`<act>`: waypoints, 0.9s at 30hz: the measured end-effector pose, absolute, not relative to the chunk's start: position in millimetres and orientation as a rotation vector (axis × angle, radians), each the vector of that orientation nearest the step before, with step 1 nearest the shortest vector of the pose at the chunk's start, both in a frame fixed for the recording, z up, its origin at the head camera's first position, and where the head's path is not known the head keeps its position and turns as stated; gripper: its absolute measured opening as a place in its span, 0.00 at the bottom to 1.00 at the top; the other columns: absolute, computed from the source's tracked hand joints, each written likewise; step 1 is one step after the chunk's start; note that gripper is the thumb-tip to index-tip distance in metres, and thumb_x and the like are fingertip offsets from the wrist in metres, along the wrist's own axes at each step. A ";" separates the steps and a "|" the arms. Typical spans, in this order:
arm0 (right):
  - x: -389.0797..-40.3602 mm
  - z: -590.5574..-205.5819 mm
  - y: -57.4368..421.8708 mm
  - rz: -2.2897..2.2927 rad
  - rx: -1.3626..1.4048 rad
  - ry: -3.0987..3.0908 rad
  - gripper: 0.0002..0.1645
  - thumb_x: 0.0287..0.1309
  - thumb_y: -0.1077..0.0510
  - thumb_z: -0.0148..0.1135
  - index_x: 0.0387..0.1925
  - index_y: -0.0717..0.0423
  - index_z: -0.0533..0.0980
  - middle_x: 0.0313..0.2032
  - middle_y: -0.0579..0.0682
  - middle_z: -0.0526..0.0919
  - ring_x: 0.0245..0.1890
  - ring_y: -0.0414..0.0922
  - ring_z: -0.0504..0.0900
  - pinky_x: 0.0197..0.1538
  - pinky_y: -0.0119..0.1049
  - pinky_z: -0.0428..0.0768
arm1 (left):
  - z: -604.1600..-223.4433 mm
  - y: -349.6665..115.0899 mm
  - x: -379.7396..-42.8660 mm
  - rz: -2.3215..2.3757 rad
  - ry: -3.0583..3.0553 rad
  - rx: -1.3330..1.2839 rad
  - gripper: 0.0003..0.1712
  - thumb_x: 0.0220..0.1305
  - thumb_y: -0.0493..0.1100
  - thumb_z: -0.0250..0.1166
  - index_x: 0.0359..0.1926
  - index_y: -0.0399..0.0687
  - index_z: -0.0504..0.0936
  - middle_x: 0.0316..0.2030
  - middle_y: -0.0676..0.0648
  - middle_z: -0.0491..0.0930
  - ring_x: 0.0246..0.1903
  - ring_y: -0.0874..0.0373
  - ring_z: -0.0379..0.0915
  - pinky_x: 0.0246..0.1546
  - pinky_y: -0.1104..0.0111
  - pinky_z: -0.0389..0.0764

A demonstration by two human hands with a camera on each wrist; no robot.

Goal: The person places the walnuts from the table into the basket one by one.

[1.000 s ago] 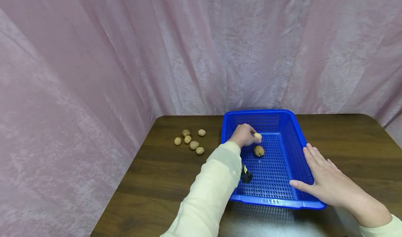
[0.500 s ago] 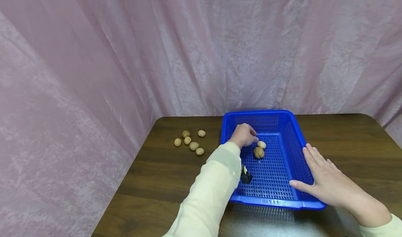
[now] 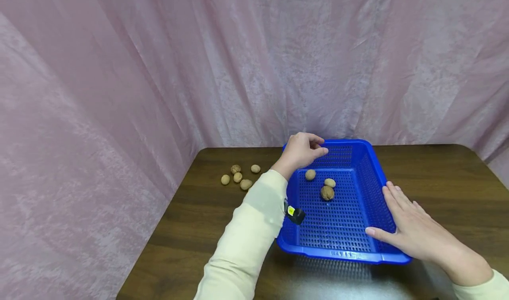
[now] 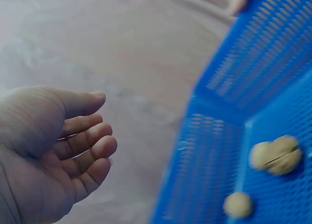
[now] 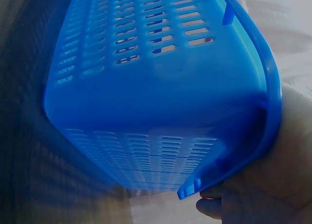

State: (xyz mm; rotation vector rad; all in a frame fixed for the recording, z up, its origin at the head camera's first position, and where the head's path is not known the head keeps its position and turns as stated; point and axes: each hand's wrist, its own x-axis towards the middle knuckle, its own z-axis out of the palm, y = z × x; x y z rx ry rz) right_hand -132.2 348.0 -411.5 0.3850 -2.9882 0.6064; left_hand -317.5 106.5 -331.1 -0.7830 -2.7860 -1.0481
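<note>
On the dark wooden counter (image 3: 179, 229), a blue basket (image 3: 346, 256) with slotted walls and a perforated floor. Inside the basket, three nuts: a small nut (image 3: 310, 174) at the far left of the floor, apart from the other two; nearer the middle of the basket, a pale nut (image 3: 329, 183) and, on its near side, a large ridged nut (image 3: 328, 193), touching or only just beside, cannot tell which.

Left hand (image 3: 303, 150) above the far left corner of the basket, apart from the rim. Fingers loosely bent, thumb well away from them, palm in sight in the left wrist view; holds nothing. Right hand (image 3: 417, 229) on the right rim of the basket, toward the near corner. Fingers nearly straight against the rim, thumb spread wide over the inside; rests on the basket, with nothing gripped.

To the left of the basket, on the counter, a loose group of light brown nuts (image 3: 246, 184): five in plain sight, plus a sliver of another behind the pale yellow left sleeve (image 3: 246, 242). Under that wrist, over the left side of the basket, a small black device (image 3: 297, 216) with a yellow label. Behind the basket, a pink curtain (image 3: 246, 61) in soft vertical folds.
</note>
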 end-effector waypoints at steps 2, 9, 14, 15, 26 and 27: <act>-133.5 -410.8 349.3 0.605 0.385 -2.990 0.66 0.56 0.29 0.57 0.74 0.66 0.36 0.73 0.65 0.34 0.73 0.56 0.30 0.65 0.68 0.39 | -317.2 93.9 -314.8 -1.052 -2.736 -0.796 0.15 0.59 0.50 0.69 0.46 0.51 0.86 0.27 0.60 0.80 0.29 0.69 0.74 0.34 0.77 0.73; -135.4 -409.9 353.6 0.612 0.370 -2.985 0.67 0.56 0.28 0.57 0.74 0.66 0.36 0.73 0.66 0.34 0.73 0.57 0.29 0.65 0.68 0.36 | -301.9 40.9 -312.5 -1.036 -2.698 -0.754 0.16 0.61 0.50 0.68 0.47 0.49 0.85 0.31 0.56 0.82 0.32 0.65 0.76 0.36 0.73 0.76; -137.1 -411.8 351.1 0.613 0.370 -2.977 0.67 0.56 0.28 0.57 0.73 0.67 0.37 0.73 0.66 0.34 0.73 0.57 0.30 0.65 0.68 0.36 | -322.1 -9.0 -315.4 -1.044 -2.710 -0.621 0.16 0.62 0.50 0.67 0.48 0.49 0.85 0.34 0.55 0.83 0.33 0.63 0.77 0.36 0.69 0.78; -137.2 -412.0 350.5 0.613 0.369 -2.976 0.67 0.56 0.28 0.57 0.73 0.67 0.37 0.73 0.66 0.34 0.73 0.57 0.30 0.65 0.68 0.36 | -328.6 -18.2 -316.1 -1.048 -2.706 -0.591 0.16 0.62 0.50 0.67 0.47 0.48 0.85 0.33 0.55 0.83 0.33 0.63 0.77 0.35 0.68 0.79; -138.4 -410.4 346.9 0.603 0.369 -3.000 0.66 0.56 0.28 0.56 0.73 0.68 0.37 0.73 0.66 0.35 0.73 0.56 0.29 0.64 0.69 0.40 | -439.5 -88.9 -321.2 -1.142 -2.675 -0.249 0.15 0.59 0.47 0.70 0.42 0.42 0.86 0.32 0.52 0.83 0.31 0.59 0.78 0.33 0.66 0.80; -138.3 -410.1 346.8 0.604 0.369 -3.000 0.66 0.56 0.28 0.56 0.73 0.68 0.38 0.73 0.66 0.35 0.73 0.56 0.29 0.65 0.69 0.40 | -449.0 -91.3 -320.7 -1.151 -2.673 -0.220 0.14 0.59 0.47 0.70 0.42 0.42 0.87 0.32 0.52 0.83 0.31 0.60 0.79 0.33 0.65 0.80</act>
